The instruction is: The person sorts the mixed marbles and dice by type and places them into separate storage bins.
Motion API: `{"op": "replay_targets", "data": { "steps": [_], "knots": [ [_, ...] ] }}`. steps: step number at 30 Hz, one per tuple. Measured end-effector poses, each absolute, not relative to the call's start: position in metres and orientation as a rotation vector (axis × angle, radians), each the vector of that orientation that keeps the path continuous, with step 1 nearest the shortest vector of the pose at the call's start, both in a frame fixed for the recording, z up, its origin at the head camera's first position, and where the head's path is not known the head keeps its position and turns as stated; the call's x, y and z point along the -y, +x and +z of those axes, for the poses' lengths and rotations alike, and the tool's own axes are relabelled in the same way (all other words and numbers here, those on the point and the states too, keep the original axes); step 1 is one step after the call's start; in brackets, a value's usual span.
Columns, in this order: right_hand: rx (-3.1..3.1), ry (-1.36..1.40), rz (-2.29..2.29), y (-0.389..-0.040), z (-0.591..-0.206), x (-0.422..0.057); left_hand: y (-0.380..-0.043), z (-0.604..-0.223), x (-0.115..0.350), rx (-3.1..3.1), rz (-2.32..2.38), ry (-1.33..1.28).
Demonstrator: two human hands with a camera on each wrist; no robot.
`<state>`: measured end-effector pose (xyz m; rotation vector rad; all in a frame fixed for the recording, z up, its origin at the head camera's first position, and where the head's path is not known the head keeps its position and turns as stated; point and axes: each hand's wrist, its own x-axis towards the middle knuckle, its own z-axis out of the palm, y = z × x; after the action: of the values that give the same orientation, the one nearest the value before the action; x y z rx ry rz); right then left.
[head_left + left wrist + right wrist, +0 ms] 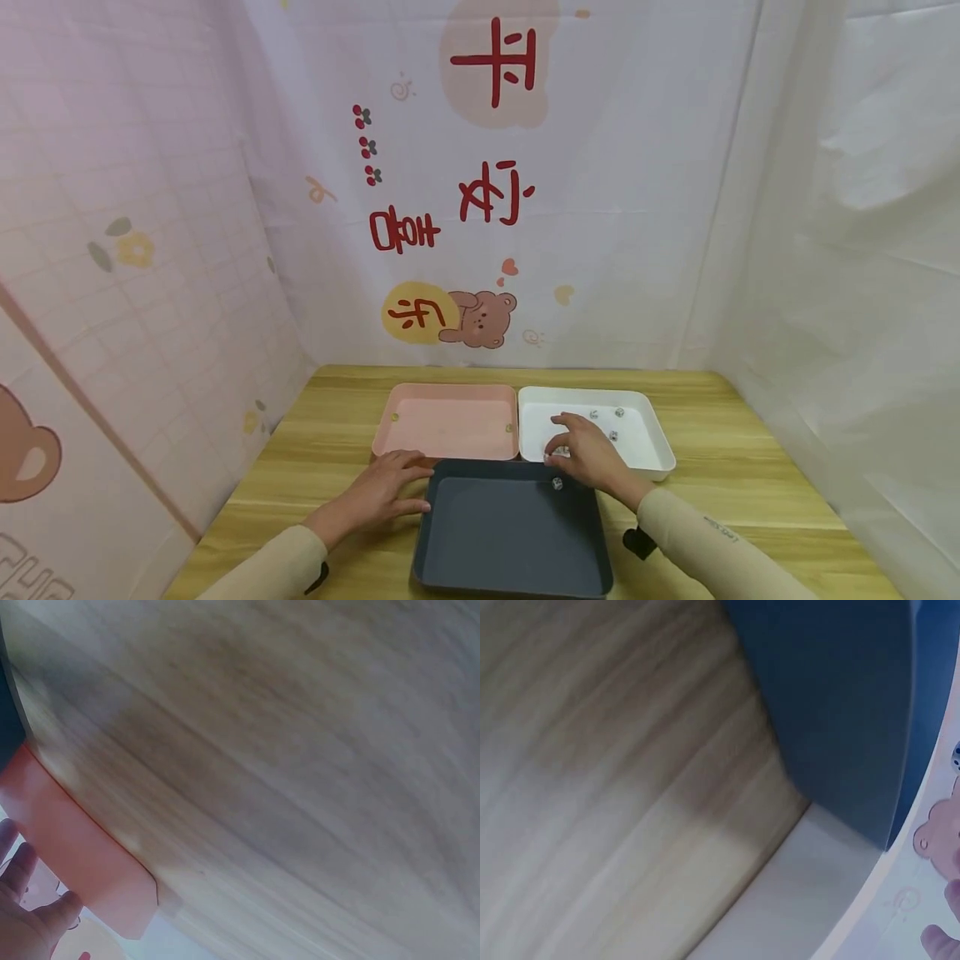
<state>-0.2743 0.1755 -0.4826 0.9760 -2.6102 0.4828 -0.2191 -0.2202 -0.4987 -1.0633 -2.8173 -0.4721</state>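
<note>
My left hand (pixel 378 492) lies beside the dark grey-blue tray (pixel 517 533), its fingertips right at the tray's left rim and its fingers loosely spread. The right hand (pixel 588 454) hovers where the white tray (pixel 658 433) meets the dark one, thumb and fingers apart. Just below its thumb, a small die (pixel 557 483) overlaps the dark tray's far wall. The right wrist view shows this die (pixel 956 758) apart from the fingertips (pixel 939 941) and above the tray rim. Several more dice, one a white die (pixel 613 436), lie in the white tray, partly behind the hand.
Left of the white tray sits a pink tray (pixel 442 421) with two small yellowish pieces, one a yellow piece (pixel 395 417) near its left wall. The three trays stand close together on a wood-grain table (pixel 757 492). Printed cloth (pixel 615 208) hangs behind and on both sides.
</note>
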Motion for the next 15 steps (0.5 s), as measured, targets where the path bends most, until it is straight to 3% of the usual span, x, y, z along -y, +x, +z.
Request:
{"op": "replay_targets", "data": {
  "steps": [15],
  "knots": [
    [2.664, 0.665, 0.561, -0.302, -0.479, -0.208, -0.22, -0.496, 0.222, 2.875, -0.495, -1.045]
  ]
}}
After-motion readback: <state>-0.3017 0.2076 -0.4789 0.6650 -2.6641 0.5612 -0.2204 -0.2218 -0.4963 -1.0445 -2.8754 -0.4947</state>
